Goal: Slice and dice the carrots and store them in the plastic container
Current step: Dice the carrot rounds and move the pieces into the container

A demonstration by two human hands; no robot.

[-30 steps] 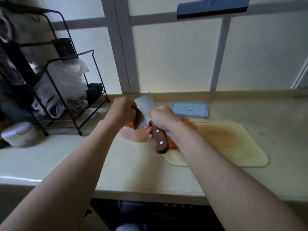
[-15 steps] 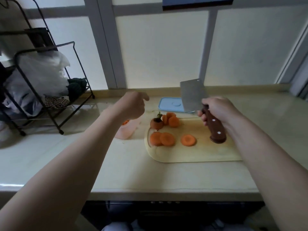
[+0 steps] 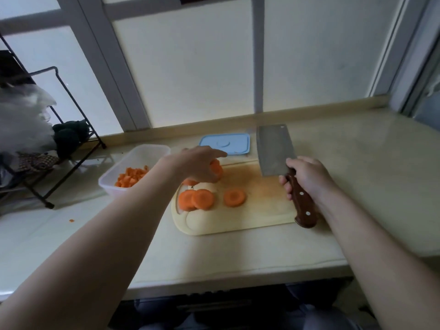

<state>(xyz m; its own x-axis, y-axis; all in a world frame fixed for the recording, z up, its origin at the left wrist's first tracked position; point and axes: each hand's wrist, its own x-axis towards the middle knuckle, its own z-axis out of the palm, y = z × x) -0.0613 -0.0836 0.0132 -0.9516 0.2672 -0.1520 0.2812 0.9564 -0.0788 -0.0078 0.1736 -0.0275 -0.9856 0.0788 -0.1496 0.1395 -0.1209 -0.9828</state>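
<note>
Both forearms reached away from the body. The left hand (image 3: pixel 198 166) curled down over carrot pieces (image 3: pixel 217 169), forefinger pointing right; the right hand (image 3: pixel 307 177) gripped the cleaver (image 3: pixel 273 151) by its handle.

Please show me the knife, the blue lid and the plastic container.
knife (image 3: pixel 273 150), head view, middle of the blade.
blue lid (image 3: pixel 225 143), head view, centre of its top.
plastic container (image 3: pixel 145 157), head view, bare inner wall.
</note>
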